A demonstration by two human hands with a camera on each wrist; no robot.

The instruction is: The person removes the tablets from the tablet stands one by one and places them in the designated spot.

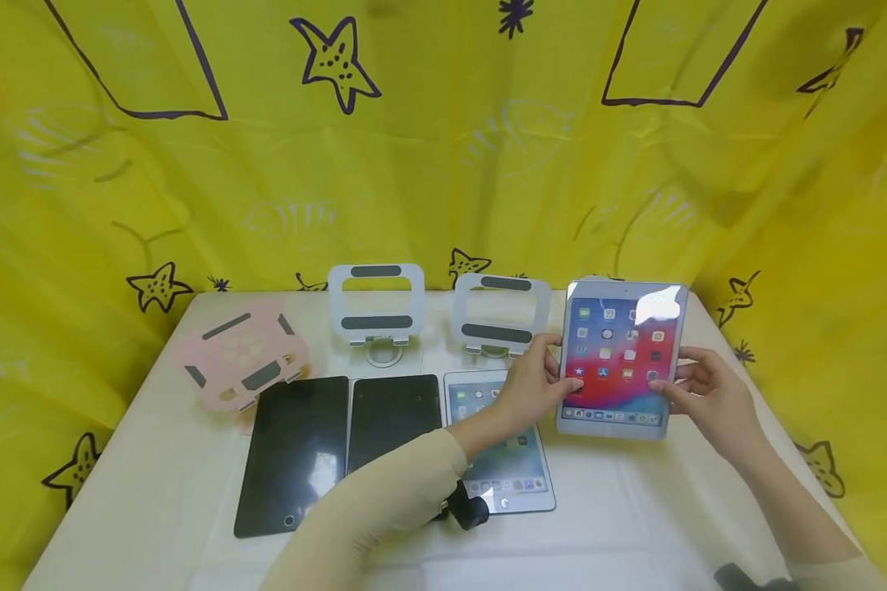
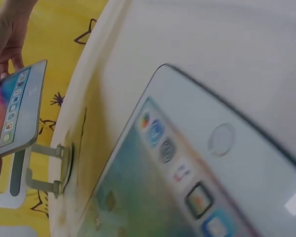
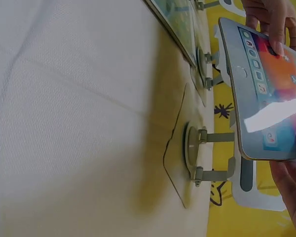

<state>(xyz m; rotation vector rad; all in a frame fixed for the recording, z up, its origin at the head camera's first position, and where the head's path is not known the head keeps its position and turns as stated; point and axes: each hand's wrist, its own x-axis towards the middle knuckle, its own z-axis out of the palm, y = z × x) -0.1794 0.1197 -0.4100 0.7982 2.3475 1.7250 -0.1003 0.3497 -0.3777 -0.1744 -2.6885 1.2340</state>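
Both hands hold a white tablet [image 1: 621, 349] with a lit home screen, tilted up at the right of the table. My left hand [image 1: 526, 384] pinches its left edge, thumb on the glass. On the opposite edge, my right hand [image 1: 719, 400] grips with its thumb in front and fingers behind. A white folding stand [image 3: 259, 200] is just behind this tablet, mostly hidden in the head view; I cannot tell whether they touch. Below my left forearm lies another lit white tablet [image 1: 521, 472], face up.
Two dark-screened tablets [image 1: 296, 451] lie side by side at the left. Beyond them are a pink stand [image 1: 240, 349] and two white stands [image 1: 377, 322] with grey pads. A yellow patterned curtain [image 1: 429, 180] hangs behind the white table [image 1: 140, 484].
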